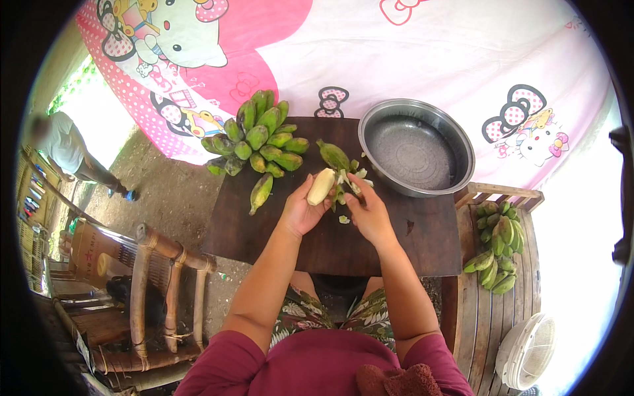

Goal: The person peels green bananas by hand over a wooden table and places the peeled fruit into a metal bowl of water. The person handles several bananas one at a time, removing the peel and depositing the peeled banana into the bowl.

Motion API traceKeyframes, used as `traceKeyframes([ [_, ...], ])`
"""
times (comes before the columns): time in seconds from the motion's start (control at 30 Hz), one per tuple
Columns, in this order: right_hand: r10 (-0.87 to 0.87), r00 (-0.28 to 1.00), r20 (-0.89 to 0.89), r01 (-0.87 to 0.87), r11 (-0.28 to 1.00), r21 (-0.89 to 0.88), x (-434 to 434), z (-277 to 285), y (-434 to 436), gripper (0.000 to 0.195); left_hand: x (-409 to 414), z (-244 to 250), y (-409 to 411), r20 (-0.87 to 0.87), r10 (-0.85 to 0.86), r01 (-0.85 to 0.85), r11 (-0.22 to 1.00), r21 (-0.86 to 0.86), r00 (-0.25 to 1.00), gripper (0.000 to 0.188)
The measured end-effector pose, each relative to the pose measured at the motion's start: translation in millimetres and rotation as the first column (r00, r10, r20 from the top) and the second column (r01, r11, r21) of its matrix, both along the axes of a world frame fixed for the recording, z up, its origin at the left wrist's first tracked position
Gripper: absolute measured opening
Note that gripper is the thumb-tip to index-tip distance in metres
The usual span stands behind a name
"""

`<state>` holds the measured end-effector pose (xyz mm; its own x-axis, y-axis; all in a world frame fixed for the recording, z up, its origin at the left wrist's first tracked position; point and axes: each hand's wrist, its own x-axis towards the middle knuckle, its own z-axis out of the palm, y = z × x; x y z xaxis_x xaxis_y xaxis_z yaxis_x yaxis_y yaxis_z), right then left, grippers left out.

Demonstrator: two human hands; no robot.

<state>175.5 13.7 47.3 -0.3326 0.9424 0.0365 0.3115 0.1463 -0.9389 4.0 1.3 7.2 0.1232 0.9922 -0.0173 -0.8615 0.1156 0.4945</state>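
Observation:
My left hand (306, 213) grips a peeled green banana (321, 187), whose pale flesh is bare on the side I see. Just to its right is my right hand (369, 210), fingers bent over green and white peel scraps (342, 190). Whether those fingers hold a small blade cannot be made out. Beyond both hands an unpeeled green banana (334, 155) lies on the dark wooden table (257, 235). A big bunch of green bananas (257, 133) covers the table's far left corner, with a single banana (261, 194) in front of it.
A wide grey metal basin (416, 148) stands at the table's far right. More green bananas (499, 235) lie on a slatted wooden bench (478, 317), near white plastic baskets (527, 351). To the left is a bamboo chair (171, 257); a person (69, 143) stands farther off. A printed cloth (421, 59) hangs behind.

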Motion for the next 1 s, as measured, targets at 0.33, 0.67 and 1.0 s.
traceKeyframes([
  [0.33, 0.034, 0.982, 0.187, -0.101, 0.927, 0.361, -10, 7, -14, 0.048, 4, 2, -2, -0.030, 0.030, -0.034, 0.992, -0.118, 0.999, 0.031],
  [0.67, -0.020, 0.999, 0.033, 0.016, 0.994, 0.111, -4, 2, -1, 0.045, -1, -4, 2, -0.069, 0.074, -0.084, 0.985, -0.149, 0.995, 0.033],
  [1.0, 0.053, 0.964, 0.261, -0.118, 0.963, 0.243, -13, 9, -33, 0.051, 2, 1, -1, -0.134, 0.103, -0.117, 0.987, -0.107, 0.986, 0.037],
])
